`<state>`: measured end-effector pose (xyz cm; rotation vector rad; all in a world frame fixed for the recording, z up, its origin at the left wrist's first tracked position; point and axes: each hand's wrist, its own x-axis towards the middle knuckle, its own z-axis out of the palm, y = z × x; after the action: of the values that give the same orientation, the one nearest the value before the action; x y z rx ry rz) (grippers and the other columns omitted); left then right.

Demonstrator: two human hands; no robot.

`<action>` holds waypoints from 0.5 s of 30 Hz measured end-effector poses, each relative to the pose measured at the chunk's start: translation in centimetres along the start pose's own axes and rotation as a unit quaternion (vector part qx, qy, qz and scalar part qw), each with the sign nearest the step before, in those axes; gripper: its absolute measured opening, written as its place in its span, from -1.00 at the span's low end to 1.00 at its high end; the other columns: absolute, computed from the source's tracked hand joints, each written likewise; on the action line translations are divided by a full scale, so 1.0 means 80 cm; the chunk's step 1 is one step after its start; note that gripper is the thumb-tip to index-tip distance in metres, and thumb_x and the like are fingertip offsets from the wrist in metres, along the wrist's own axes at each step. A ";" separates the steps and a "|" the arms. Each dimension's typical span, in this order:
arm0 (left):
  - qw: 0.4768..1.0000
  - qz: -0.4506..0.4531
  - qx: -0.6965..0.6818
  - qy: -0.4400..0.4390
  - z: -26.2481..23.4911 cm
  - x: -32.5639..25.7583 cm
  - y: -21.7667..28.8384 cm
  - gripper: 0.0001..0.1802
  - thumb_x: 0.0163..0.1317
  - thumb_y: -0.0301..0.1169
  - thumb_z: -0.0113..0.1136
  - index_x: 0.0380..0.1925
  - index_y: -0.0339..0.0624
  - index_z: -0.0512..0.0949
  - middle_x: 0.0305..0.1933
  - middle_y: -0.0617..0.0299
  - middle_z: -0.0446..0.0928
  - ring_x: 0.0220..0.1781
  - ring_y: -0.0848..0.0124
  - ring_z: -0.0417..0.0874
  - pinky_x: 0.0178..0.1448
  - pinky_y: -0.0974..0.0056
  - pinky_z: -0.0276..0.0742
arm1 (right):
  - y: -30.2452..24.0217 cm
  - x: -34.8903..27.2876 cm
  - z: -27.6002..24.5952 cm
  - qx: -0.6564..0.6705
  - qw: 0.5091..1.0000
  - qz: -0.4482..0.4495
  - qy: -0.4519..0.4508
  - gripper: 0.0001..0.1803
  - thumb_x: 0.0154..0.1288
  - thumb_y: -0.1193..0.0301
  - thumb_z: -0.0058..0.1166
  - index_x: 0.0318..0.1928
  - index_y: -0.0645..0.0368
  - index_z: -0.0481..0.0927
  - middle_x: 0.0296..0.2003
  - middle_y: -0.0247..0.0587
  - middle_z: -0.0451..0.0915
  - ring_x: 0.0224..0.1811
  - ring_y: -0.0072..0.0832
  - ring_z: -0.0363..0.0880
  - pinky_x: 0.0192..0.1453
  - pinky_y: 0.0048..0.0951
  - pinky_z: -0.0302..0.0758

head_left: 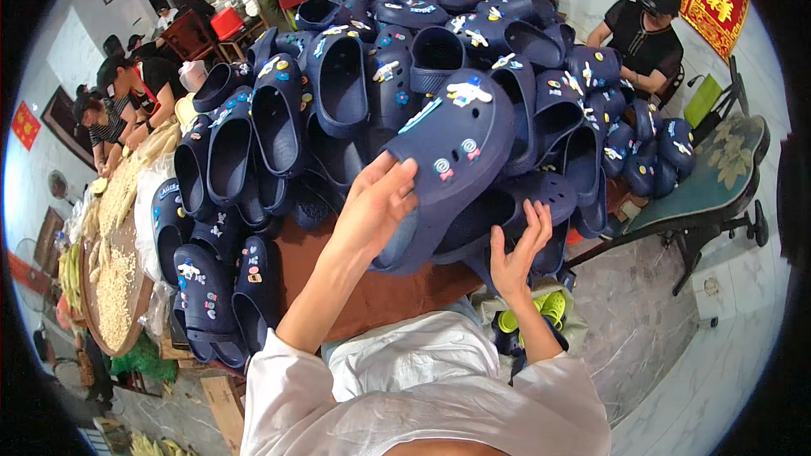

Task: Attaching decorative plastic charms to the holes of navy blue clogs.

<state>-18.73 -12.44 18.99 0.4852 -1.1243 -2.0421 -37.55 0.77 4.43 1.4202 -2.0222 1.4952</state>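
Observation:
Tilted in front of me is a navy foam clog [477, 139], with small cartoon charms on its toe. My left hand [376, 203] grips it at the left edge, thumb on top. My right hand [517, 257] is open below and right of it, fingers spread and holding nothing. Its fingertips lie over another navy clog [553, 194]; whether they touch it I cannot tell. Behind the held clog rises a big heap of similar clogs [342, 76], many with charms. More clogs [203, 287] stand stacked at the left, partly hidden by one another.
The heap rests on a reddish-brown tabletop [363, 283]. Yellow-green shoes [549, 308] lie in a bag low on the right. A padded chair [722, 169] stands right, near a seated person [646, 46]. On the left, other people sit by a round tray of pale kernels [118, 287].

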 end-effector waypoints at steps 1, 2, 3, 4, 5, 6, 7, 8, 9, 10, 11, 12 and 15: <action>1.000 0.003 0.001 0.001 0.005 0.008 0.002 -0.58 0.42 -0.30 0.14 0.23 -0.15 0.43 0.13 0.33 0.58 0.06 0.58 0.59 0.08 0.36 0.47 | 0.002 -0.003 -0.001 0.000 1.000 0.002 0.003 -0.27 0.28 0.32 0.22 0.37 0.31 0.24 0.38 0.13 0.10 0.50 0.11 -0.05 0.51 0.09 -0.11; 1.000 0.011 -0.005 -0.008 0.008 0.016 0.004 -0.61 0.42 -0.30 0.15 0.19 -0.14 0.45 0.08 0.36 0.58 0.01 0.59 0.59 0.06 0.37 0.48 | 0.004 -0.005 -0.001 -0.001 1.000 0.004 0.005 -0.28 0.29 0.31 0.21 0.37 0.32 0.23 0.37 0.14 0.09 0.50 0.12 -0.05 0.51 0.09 -0.10; 1.000 0.018 -0.011 -0.017 0.012 0.025 0.006 -0.65 0.42 -0.30 0.15 0.14 -0.13 0.47 0.02 0.38 0.59 -0.03 0.59 0.59 0.03 0.37 0.48 | 0.006 -0.006 -0.001 -0.002 1.000 0.006 0.008 -0.28 0.30 0.30 0.20 0.37 0.33 0.23 0.37 0.15 0.09 0.50 0.12 -0.05 0.51 0.09 -0.09; 0.999 0.017 -0.044 -0.013 0.023 0.035 0.011 -0.85 0.39 -0.37 0.18 -0.09 -0.02 0.48 -0.17 0.46 0.57 -0.23 0.64 0.56 -0.25 0.48 0.41 | 0.008 -0.007 -0.004 -0.005 1.000 0.008 0.007 -0.28 0.31 0.30 0.20 0.36 0.34 0.23 0.37 0.17 0.09 0.50 0.12 -0.05 0.51 0.10 -0.08; 0.999 0.021 -0.044 -0.011 0.025 0.045 0.016 -0.85 0.39 -0.37 0.18 -0.09 -0.02 0.48 -0.17 0.46 0.57 -0.23 0.64 0.56 -0.25 0.48 0.41 | 0.005 -0.005 -0.004 -0.002 1.000 0.005 0.006 -0.28 0.31 0.30 0.20 0.36 0.34 0.23 0.37 0.17 0.09 0.50 0.12 -0.05 0.51 0.10 -0.08; 0.998 0.025 -0.053 -0.018 0.025 0.057 0.023 -0.88 0.38 -0.37 0.20 -0.13 -0.01 0.48 -0.21 0.47 0.55 -0.26 0.63 0.55 -0.24 0.48 0.41 | 0.001 -0.005 -0.003 0.006 1.000 0.006 0.003 -0.29 0.31 0.30 0.20 0.36 0.34 0.24 0.37 0.17 0.09 0.49 0.12 -0.05 0.51 0.10 -0.08; 0.997 0.029 -0.064 -0.027 0.027 0.070 0.027 -0.89 0.37 -0.37 0.22 -0.18 0.00 0.49 -0.24 0.48 0.54 -0.29 0.62 0.53 -0.24 0.48 0.41 | -0.001 -0.004 -0.004 0.012 1.000 0.007 0.002 -0.29 0.31 0.31 0.20 0.36 0.34 0.24 0.37 0.17 0.09 0.49 0.12 -0.05 0.51 0.10 -0.08; 0.997 0.029 -0.066 -0.007 0.037 0.083 0.031 -0.91 0.36 -0.36 0.23 -0.24 -0.02 0.50 -0.25 0.46 0.54 -0.31 0.59 0.53 -0.23 0.47 0.41 | 0.000 -0.004 -0.003 0.010 1.000 0.007 0.002 -0.29 0.31 0.31 0.20 0.36 0.34 0.24 0.37 0.17 0.09 0.49 0.12 -0.05 0.51 0.10 -0.08; 0.997 0.028 -0.066 -0.008 0.050 0.095 0.036 -0.91 0.36 -0.36 0.23 -0.24 -0.02 0.50 -0.25 0.46 0.54 -0.31 0.59 0.53 -0.23 0.47 0.41 | 0.001 -0.004 -0.003 0.012 1.000 0.011 0.003 -0.29 0.31 0.31 0.20 0.36 0.35 0.24 0.36 0.18 0.10 0.49 0.13 -0.04 0.51 0.10 -0.08; 0.997 0.027 -0.079 -0.003 0.064 0.106 0.043 -0.91 0.36 -0.37 0.24 -0.26 -0.03 0.50 -0.25 0.44 0.55 -0.28 0.57 0.55 -0.20 0.45 0.43 | 0.001 -0.003 -0.002 0.016 1.000 0.013 0.004 -0.29 0.31 0.31 0.20 0.36 0.35 0.24 0.36 0.18 0.10 0.49 0.13 -0.04 0.51 0.11 -0.07; 0.995 0.025 -0.092 0.003 0.072 0.118 0.049 -0.90 0.36 -0.37 0.24 -0.28 -0.04 0.50 -0.25 0.42 0.55 -0.26 0.55 0.56 -0.18 0.43 0.45 | 0.002 -0.003 -0.002 0.015 1.000 0.014 0.005 -0.29 0.31 0.31 0.20 0.36 0.35 0.24 0.36 0.18 0.10 0.49 0.13 -0.04 0.51 0.11 -0.07; 0.995 0.023 -0.097 -0.025 0.063 0.141 0.048 -0.88 0.35 -0.40 0.22 -0.22 -0.16 0.51 -0.18 0.30 0.58 -0.12 0.42 0.62 -0.01 0.36 0.54 | 0.003 -0.003 -0.001 0.019 1.000 0.013 0.006 -0.30 0.31 0.31 0.20 0.35 0.36 0.24 0.36 0.19 0.10 0.48 0.14 -0.03 0.51 0.11 -0.07; 0.990 0.033 -0.122 -0.054 0.086 0.189 0.052 -0.80 0.32 -0.47 0.17 -0.11 -0.32 0.48 -0.05 0.13 0.56 0.04 0.26 0.60 0.22 0.26 0.53 | 0.007 -0.011 -0.005 0.020 1.000 0.018 0.013 -0.31 0.31 0.32 0.19 0.34 0.36 0.25 0.35 0.20 0.10 0.47 0.15 -0.02 0.50 0.12 -0.05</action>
<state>-31.18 -21.43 26.58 0.2137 -0.9213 -2.1319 -37.67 1.58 3.67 1.3787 -2.0246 1.5691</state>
